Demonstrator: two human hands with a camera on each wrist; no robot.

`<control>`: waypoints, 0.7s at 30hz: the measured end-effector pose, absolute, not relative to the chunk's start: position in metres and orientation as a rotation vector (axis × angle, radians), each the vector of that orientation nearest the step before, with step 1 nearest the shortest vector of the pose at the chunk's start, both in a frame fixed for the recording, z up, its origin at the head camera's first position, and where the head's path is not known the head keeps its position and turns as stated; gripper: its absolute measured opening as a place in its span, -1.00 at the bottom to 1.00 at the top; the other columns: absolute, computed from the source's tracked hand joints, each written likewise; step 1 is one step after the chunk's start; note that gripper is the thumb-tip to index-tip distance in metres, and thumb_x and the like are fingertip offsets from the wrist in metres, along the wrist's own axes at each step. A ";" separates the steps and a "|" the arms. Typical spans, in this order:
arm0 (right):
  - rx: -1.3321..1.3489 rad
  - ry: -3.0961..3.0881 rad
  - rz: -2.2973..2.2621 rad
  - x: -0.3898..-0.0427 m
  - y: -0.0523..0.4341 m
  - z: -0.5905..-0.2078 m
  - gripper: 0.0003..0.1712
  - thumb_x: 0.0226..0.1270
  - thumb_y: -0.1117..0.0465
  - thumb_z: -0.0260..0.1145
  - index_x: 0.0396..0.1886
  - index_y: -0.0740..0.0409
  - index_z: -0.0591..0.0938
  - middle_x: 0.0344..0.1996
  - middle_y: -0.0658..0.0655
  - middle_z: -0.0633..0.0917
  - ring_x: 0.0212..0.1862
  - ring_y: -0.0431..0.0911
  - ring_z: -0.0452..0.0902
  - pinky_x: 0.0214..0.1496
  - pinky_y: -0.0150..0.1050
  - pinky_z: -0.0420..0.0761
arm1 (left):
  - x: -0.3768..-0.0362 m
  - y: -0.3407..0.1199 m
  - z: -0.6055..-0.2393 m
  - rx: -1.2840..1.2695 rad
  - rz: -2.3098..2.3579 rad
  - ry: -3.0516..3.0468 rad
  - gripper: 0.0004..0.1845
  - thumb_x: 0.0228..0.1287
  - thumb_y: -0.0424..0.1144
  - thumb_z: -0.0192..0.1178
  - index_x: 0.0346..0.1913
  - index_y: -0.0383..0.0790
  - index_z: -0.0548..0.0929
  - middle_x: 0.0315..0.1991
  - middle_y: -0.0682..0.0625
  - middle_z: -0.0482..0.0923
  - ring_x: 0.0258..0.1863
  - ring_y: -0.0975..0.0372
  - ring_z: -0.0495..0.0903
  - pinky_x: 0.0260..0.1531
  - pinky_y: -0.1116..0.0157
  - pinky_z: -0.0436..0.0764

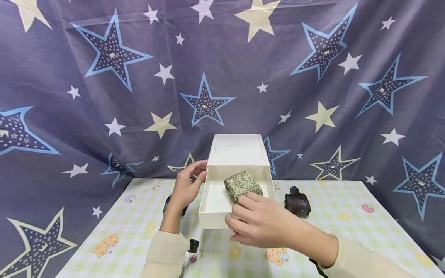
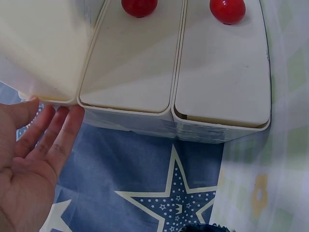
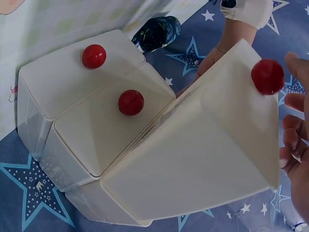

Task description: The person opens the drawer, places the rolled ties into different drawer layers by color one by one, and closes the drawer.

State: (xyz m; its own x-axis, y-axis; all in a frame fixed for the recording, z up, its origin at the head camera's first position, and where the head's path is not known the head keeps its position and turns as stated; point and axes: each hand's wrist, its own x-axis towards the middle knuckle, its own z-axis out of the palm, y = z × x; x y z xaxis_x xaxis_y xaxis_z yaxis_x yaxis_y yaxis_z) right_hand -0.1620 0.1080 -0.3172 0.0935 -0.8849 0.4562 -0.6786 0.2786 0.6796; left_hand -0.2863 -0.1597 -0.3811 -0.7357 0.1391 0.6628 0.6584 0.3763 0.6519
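A white drawer unit [image 1: 238, 150] stands on the table with its top drawer [image 1: 213, 220] pulled out. Inside that drawer lies a rolled green-and-cream patterned necktie [image 1: 240, 183]. My left hand [image 1: 187, 187] touches the unit's side near the drawer opening, its fingers fairly straight in the left wrist view. Just in front of the drawer is my right hand [image 1: 260, 222], fingers loosely bent and overlapping the tie's near edge in the head view. The right wrist view shows these fingers beside the drawer front, apart from its red knob [image 3: 267, 77] and holding nothing.
Two closed drawers with red knobs [image 3: 131, 102] sit below the open one. A dark rolled tie [image 1: 298, 204] lies right of the unit, another [image 1: 166, 203] behind my left wrist. A small black item [image 1: 194, 245] is near my left sleeve. A star-print cloth [image 1: 208, 104] hangs behind.
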 end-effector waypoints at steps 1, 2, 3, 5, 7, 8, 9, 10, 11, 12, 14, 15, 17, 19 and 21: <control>1.459 -1.637 -0.301 -0.161 0.108 -0.319 -0.61 0.39 -0.19 0.26 -0.15 0.03 0.61 -0.30 -0.07 0.56 -0.26 -0.10 0.46 -0.12 -0.27 0.53 | -0.287 -0.160 -0.381 -0.688 -1.349 -2.130 -0.63 0.47 -0.36 0.24 0.28 -0.06 0.64 -0.02 -0.02 0.70 -0.14 0.20 0.72 -0.31 0.13 0.75; 1.461 -1.632 -0.310 -0.161 0.108 -0.320 -0.62 0.38 -0.18 0.27 -0.15 0.03 0.61 -0.29 -0.07 0.57 -0.25 -0.11 0.46 -0.12 -0.27 0.53 | -0.287 -0.160 -0.381 -0.691 -1.354 -2.127 -0.63 0.47 -0.36 0.24 0.28 -0.07 0.64 -0.02 -0.03 0.70 -0.14 0.19 0.72 -0.30 0.10 0.76; 1.465 -1.628 -0.314 -0.160 0.108 -0.321 -0.64 0.38 -0.16 0.27 -0.15 0.03 0.62 -0.29 -0.07 0.57 -0.26 -0.11 0.46 -0.13 -0.28 0.53 | -0.287 -0.159 -0.381 -0.695 -1.356 -2.125 -0.63 0.47 -0.36 0.24 0.28 -0.07 0.64 -0.01 -0.03 0.70 -0.14 0.19 0.72 -0.30 0.10 0.76; 1.478 -1.607 -0.305 -0.160 0.107 -0.324 -0.70 0.43 -0.09 0.25 -0.15 0.03 0.63 -0.30 -0.07 0.58 -0.28 -0.13 0.45 -0.16 -0.29 0.52 | -0.287 -0.159 -0.380 -0.697 -1.355 -2.127 -0.62 0.47 -0.37 0.24 0.28 -0.08 0.64 -0.01 -0.03 0.70 -0.14 0.19 0.72 -0.29 0.13 0.76; 1.490 -1.569 -0.308 -0.160 0.105 -0.327 -0.78 0.51 0.02 0.18 -0.17 0.03 0.65 -0.33 -0.07 0.57 -0.32 -0.13 0.43 -0.21 -0.31 0.49 | -0.287 -0.159 -0.379 -0.695 -1.354 -2.130 -0.63 0.47 -0.38 0.23 0.28 -0.09 0.64 -0.01 -0.04 0.70 -0.14 0.19 0.72 -0.29 0.17 0.76; 1.494 -1.552 -0.311 -0.160 0.105 -0.328 -0.79 0.54 0.08 0.14 -0.17 0.03 0.66 -0.35 -0.07 0.57 -0.33 -0.14 0.41 -0.22 -0.32 0.48 | -0.287 -0.159 -0.379 -0.693 -1.354 -2.133 -0.63 0.47 -0.38 0.23 0.28 -0.09 0.64 -0.01 -0.04 0.70 -0.13 0.19 0.72 -0.29 0.17 0.76; 1.498 -1.537 -0.313 -0.160 0.104 -0.329 -0.78 0.57 0.14 0.09 -0.18 0.04 0.67 -0.36 -0.07 0.56 -0.34 -0.14 0.40 -0.23 -0.32 0.47 | -0.287 -0.159 -0.379 -0.692 -1.352 -2.135 -0.63 0.47 -0.38 0.23 0.28 -0.10 0.64 -0.02 -0.03 0.70 -0.13 0.20 0.72 -0.30 0.21 0.76; 1.502 -1.528 -0.310 -0.160 0.103 -0.330 -0.75 0.59 0.20 0.05 -0.19 0.04 0.67 -0.36 -0.06 0.56 -0.34 -0.14 0.40 -0.23 -0.32 0.47 | -0.287 -0.159 -0.379 -0.690 -1.353 -2.136 -0.63 0.47 -0.38 0.23 0.28 -0.10 0.64 -0.02 -0.03 0.70 -0.13 0.20 0.72 -0.30 0.21 0.76; 1.502 -1.522 -0.321 -0.160 0.103 -0.331 -0.72 0.60 0.23 0.02 -0.19 0.04 0.67 -0.36 -0.06 0.55 -0.34 -0.14 0.40 -0.23 -0.32 0.46 | -0.287 -0.160 -0.379 -0.689 -1.352 -2.137 -0.63 0.47 -0.38 0.23 0.27 -0.10 0.64 -0.02 -0.03 0.70 -0.13 0.20 0.72 -0.30 0.20 0.76; 1.501 -1.520 -0.338 -0.160 0.103 -0.332 -0.71 0.61 0.25 0.00 -0.20 0.03 0.67 -0.36 -0.06 0.55 -0.33 -0.14 0.41 -0.23 -0.32 0.46 | -0.287 -0.160 -0.379 -0.690 -1.351 -2.137 -0.63 0.47 -0.38 0.23 0.27 -0.10 0.64 -0.02 -0.03 0.70 -0.13 0.20 0.72 -0.30 0.20 0.75; 1.502 -1.527 -0.349 -0.160 0.104 -0.334 -0.69 0.61 0.26 -0.02 -0.21 0.03 0.66 -0.35 -0.06 0.56 -0.31 -0.13 0.43 -0.22 -0.31 0.47 | -0.287 -0.159 -0.379 -0.696 -1.350 -2.132 -0.63 0.47 -0.38 0.24 0.27 -0.11 0.64 -0.02 -0.03 0.70 -0.13 0.19 0.73 -0.30 0.19 0.75; 1.503 -1.528 -0.355 -0.160 0.104 -0.335 -0.69 0.60 0.26 -0.02 -0.22 0.03 0.66 -0.35 -0.06 0.56 -0.31 -0.13 0.44 -0.21 -0.31 0.48 | -0.287 -0.159 -0.379 -0.698 -1.350 -2.132 -0.63 0.47 -0.38 0.24 0.27 -0.11 0.64 -0.02 -0.03 0.70 -0.13 0.19 0.73 -0.30 0.20 0.75; 1.505 -1.523 -0.361 -0.160 0.104 -0.336 -0.68 0.60 0.26 -0.02 -0.24 0.03 0.66 -0.35 -0.05 0.56 -0.30 -0.12 0.45 -0.21 -0.30 0.48 | -0.287 -0.159 -0.380 -0.698 -1.348 -2.131 -0.63 0.47 -0.37 0.24 0.27 -0.10 0.64 -0.01 -0.03 0.70 -0.12 0.18 0.73 -0.30 0.22 0.75; 1.511 -1.519 -0.352 -0.161 0.103 -0.337 -0.68 0.61 0.27 -0.02 -0.26 0.04 0.66 -0.35 -0.05 0.56 -0.30 -0.11 0.45 -0.21 -0.29 0.48 | -0.287 -0.159 -0.380 -0.694 -1.350 -2.130 -0.63 0.47 -0.37 0.24 0.27 -0.10 0.64 -0.01 -0.03 0.70 -0.12 0.18 0.73 -0.31 0.24 0.74; 1.509 -1.516 -0.361 -0.161 0.103 -0.338 -0.67 0.61 0.27 -0.03 -0.26 0.04 0.65 -0.35 -0.04 0.56 -0.30 -0.11 0.46 -0.20 -0.29 0.49 | -0.286 -0.160 -0.381 -0.688 -1.351 -2.132 -0.63 0.47 -0.37 0.24 0.27 -0.10 0.64 -0.01 -0.03 0.70 -0.12 0.19 0.72 -0.31 0.25 0.74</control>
